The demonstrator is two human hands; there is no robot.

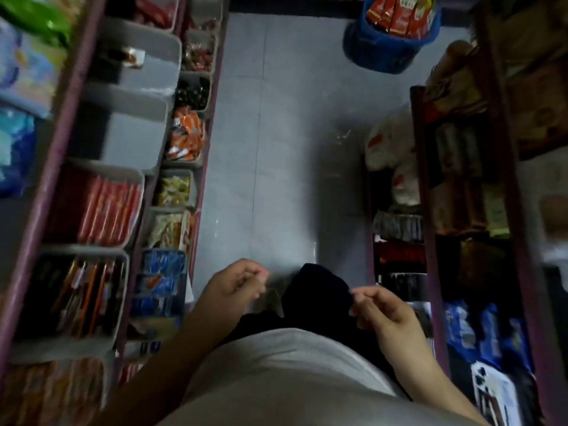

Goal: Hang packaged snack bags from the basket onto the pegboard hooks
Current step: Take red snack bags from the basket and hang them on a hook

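Head view log, one frame.

Checker: Where is the stock?

Recorder: Red snack bags [399,16] are packed upright in the blue basket [378,55]. The basket appears to stand on the floor [276,133] at the far end of the aisle, well apart from both hands.

Checker: Hands?

Recorder: Left hand [235,284] and right hand [382,309] hang low in front of the body, near each other but not touching. Fingers [255,276] on both are loosely curled, thumbs close to the fingertips. Nothing is seen in either hand. The frame is blurred, so something very small can't be ruled out.

Checker: Pegboard?

Recorder: Not in frame, and no hooks are visible. Left shelves [92,96] carry grey bins [138,130] of packets. Right shelves [427,179] are dark and their contents are hard to read.

Checker: Which step, then?

Recorder: My judgement is the fetch phase: both hands are empty and the basket is out of reach. None of the bags in view has been hung.

Checker: What does the next move need?

Recorder: Close the gap to the basket, then take one bag by its top edge, leaving the hang hole clear for the hook. The bags sit tight together, so a neighbour may lift with it. After that, turn to find the pegboard; I can't tell which side it is on.
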